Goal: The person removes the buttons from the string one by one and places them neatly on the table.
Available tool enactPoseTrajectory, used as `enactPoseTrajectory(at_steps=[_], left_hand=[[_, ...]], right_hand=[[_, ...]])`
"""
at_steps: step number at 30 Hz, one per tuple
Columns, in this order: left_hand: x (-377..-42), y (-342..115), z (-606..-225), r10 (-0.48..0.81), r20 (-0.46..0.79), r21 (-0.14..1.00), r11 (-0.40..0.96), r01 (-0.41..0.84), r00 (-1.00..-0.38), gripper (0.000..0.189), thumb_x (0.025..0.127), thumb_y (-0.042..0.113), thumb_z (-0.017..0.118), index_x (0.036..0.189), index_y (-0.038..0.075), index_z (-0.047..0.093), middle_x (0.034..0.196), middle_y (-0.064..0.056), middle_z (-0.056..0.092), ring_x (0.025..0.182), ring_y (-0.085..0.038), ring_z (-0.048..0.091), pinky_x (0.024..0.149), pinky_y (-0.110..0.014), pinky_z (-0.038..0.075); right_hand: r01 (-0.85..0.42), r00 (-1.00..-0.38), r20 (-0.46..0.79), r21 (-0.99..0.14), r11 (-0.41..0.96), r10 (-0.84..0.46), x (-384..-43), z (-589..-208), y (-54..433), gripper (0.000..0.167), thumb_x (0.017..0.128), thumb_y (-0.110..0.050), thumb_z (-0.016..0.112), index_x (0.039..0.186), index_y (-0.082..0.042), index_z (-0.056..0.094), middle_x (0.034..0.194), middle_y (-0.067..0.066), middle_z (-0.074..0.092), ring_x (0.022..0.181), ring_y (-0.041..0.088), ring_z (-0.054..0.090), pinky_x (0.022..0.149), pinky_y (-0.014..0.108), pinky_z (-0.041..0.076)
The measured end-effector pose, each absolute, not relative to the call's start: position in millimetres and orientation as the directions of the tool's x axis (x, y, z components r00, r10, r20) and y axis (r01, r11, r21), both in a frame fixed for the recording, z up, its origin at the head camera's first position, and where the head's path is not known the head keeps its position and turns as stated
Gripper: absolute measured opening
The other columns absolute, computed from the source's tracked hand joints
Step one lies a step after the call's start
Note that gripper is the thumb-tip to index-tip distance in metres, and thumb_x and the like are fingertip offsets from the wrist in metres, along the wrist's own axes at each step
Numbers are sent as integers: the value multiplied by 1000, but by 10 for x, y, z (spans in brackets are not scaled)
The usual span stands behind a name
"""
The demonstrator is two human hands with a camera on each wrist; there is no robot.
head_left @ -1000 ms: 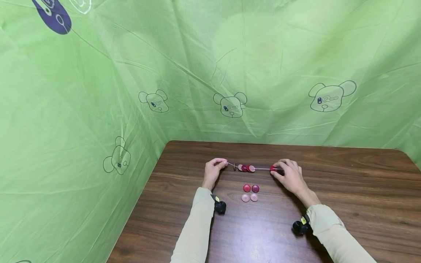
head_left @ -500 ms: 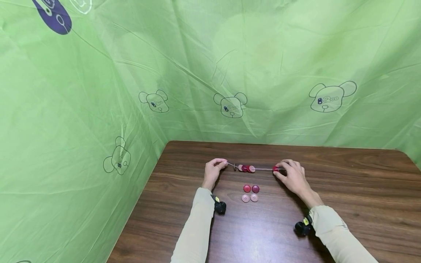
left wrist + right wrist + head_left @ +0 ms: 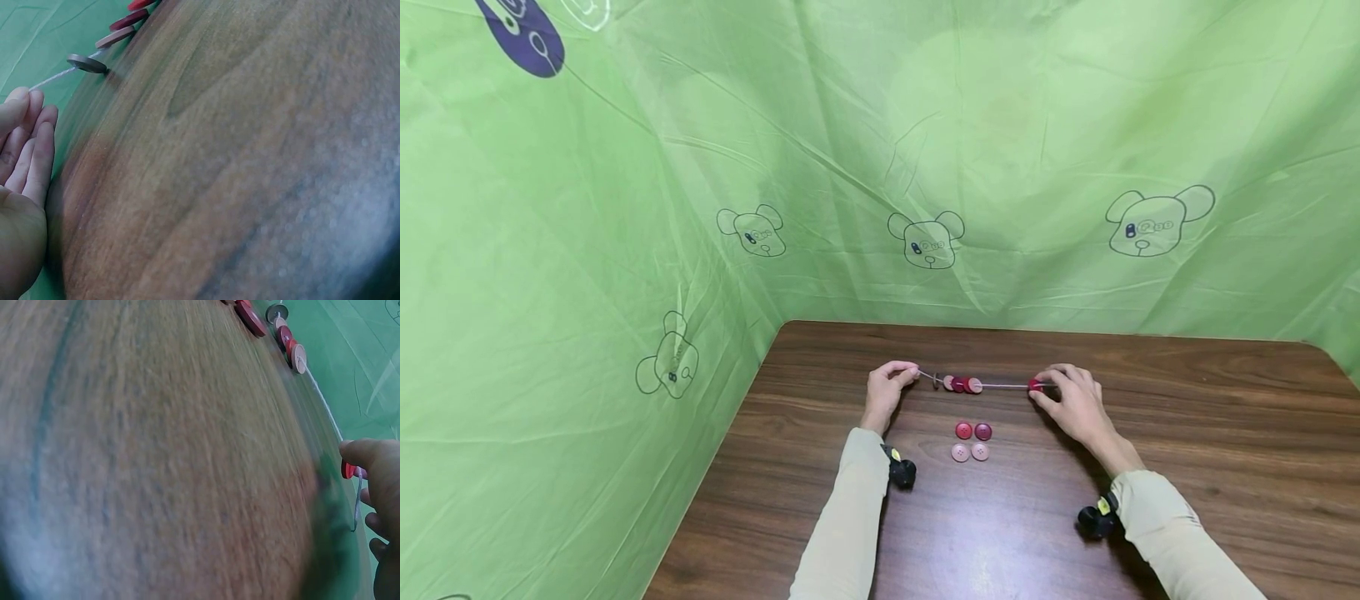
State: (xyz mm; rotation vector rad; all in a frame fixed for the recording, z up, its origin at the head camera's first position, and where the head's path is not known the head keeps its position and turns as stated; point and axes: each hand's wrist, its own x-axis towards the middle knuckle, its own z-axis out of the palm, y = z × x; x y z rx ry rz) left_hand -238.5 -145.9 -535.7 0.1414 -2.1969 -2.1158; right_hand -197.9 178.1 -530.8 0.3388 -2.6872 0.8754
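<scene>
In the head view my left hand (image 3: 883,394) pinches the left end of a pale string (image 3: 1003,386) between thumb and fingertips. The string runs through a dark grey button (image 3: 86,64), which stands a little apart, then a cluster of pink and red buttons. A pink button (image 3: 299,359) is at that cluster's right end. A bare stretch of string leads on to my right hand (image 3: 1075,404), whose thumb and fingers pinch a red button (image 3: 347,469). Past that button the string's tail hangs beside the fingers in the right wrist view.
Nearer me on the brown wooden table (image 3: 820,500) lie a bright red button (image 3: 963,431), a dark red button (image 3: 982,432) and two pink buttons (image 3: 960,452), in two rows. A green cloth (image 3: 1037,275) hangs behind the table and along its left.
My right hand has moved slightly to the right with the red button, so the bare stretch of string between it and the cluster is longer. My left hand has stayed in place.
</scene>
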Motion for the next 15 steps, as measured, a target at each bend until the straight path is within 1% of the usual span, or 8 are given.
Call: enactPoseTrajectory(at_steps=[11,13,15], left_hand=[[-2390,-1461,-5355,-123,-1,1000,23,-4,-992,15,86,9,71,95,-2,73,85,-10,74,77,-9,68,77,-25,57],[-2373,-1465,-5321,-110,-2,1000,20,-5,-994,16,86,8,70,97,-3,72,89,-16,73,82,-17,70,80,-30,58],[-2377,-1466,-5323,-108,0,1000,22,-3,-994,16,86,8,70,97,-4,72,91,-19,73,85,-21,70,81,-31,57]], right_hand=[[-299,-933,338,-530,793,-126,-1987,-5321,1849,29,84,-26,73,107,-10,66,122,18,55,115,42,41,87,57,29],[-300,-932,341,-531,793,-123,-1986,-5324,1862,29,84,-26,73,106,-10,66,122,18,55,115,42,41,86,57,29],[-297,-932,344,-534,792,-117,-1983,-5326,1873,29,84,-26,73,106,-10,66,122,18,55,115,42,41,86,57,29]])
